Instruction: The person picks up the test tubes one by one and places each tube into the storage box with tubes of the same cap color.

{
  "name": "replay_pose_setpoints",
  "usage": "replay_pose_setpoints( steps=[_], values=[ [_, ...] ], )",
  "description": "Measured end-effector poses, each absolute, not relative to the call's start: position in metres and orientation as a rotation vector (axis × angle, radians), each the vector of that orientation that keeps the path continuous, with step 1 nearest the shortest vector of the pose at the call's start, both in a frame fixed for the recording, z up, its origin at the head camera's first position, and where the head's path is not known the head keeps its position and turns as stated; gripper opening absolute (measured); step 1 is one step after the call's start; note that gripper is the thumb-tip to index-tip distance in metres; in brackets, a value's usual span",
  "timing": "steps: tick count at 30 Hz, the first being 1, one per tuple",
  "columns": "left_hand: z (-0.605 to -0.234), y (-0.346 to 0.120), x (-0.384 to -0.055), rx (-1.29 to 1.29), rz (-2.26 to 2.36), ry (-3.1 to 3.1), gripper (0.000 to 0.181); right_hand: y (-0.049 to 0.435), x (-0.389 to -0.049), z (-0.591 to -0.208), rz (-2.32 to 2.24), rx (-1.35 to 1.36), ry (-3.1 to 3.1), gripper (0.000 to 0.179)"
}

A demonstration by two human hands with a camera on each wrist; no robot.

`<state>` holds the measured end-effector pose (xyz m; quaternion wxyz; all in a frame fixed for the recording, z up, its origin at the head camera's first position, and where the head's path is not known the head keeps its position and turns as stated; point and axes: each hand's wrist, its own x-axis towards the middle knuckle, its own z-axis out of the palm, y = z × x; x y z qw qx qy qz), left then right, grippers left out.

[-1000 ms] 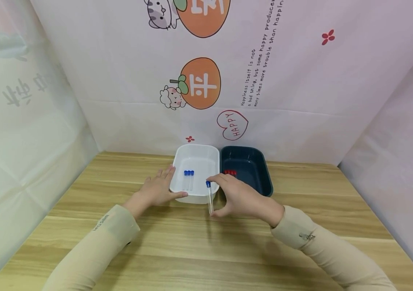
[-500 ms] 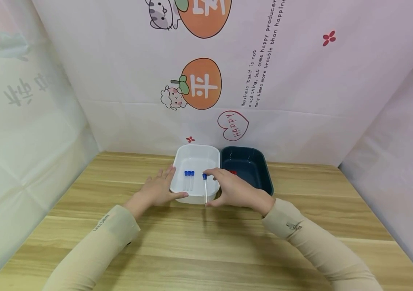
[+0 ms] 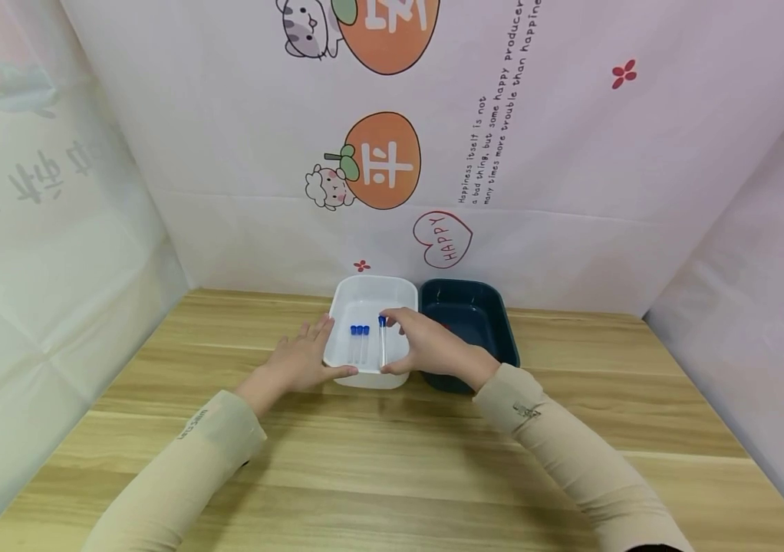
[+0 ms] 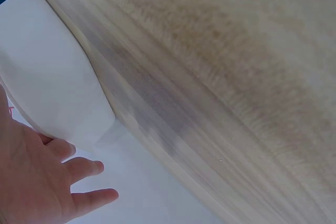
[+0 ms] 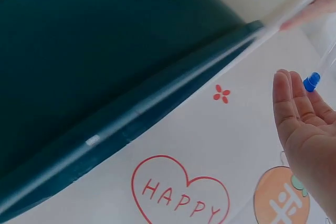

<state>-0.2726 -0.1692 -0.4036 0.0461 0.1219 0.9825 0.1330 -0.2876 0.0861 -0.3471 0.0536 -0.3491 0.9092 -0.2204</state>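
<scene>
My right hand (image 3: 433, 346) pinches a blue-capped test tube (image 3: 383, 341) lengthwise, fingers at the cap and thumb at the bottom end. It is over the right part of the white tray (image 3: 373, 290). In the right wrist view the blue cap (image 5: 312, 82) shows at the fingertips; most of that tube is out of frame. Three more blue-capped tubes (image 3: 359, 345) lie side by side in the tray. At the tray's left side rests my left hand (image 3: 301, 359), fingers spread along the rim and thumb at the front corner. The left wrist view shows its fingers extended beside the tray wall (image 4: 52, 72).
A dark teal tray (image 3: 464, 295) stands against the white tray's right side. My right hand and wrist cover part of it, with a speck of red showing beside the hand. Behind both trays hangs a printed cloth (image 3: 537, 253). Wooden tabletop (image 3: 378, 475) stretches in front.
My right hand has carried the tube left and away from me, from the white tray's front right corner to over its inside. Red caps in the dark tray became hidden. My left hand stays put.
</scene>
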Motion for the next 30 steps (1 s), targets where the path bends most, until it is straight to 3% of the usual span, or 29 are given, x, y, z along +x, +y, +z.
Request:
replay_pose_setpoints(
  steps=[30],
  values=[
    [-0.403,-0.17,-0.271,0.377,0.402,3.0,0.114,0.062,-0.34,-0.383,-0.51,-0.863,2.79,0.087]
  ],
)
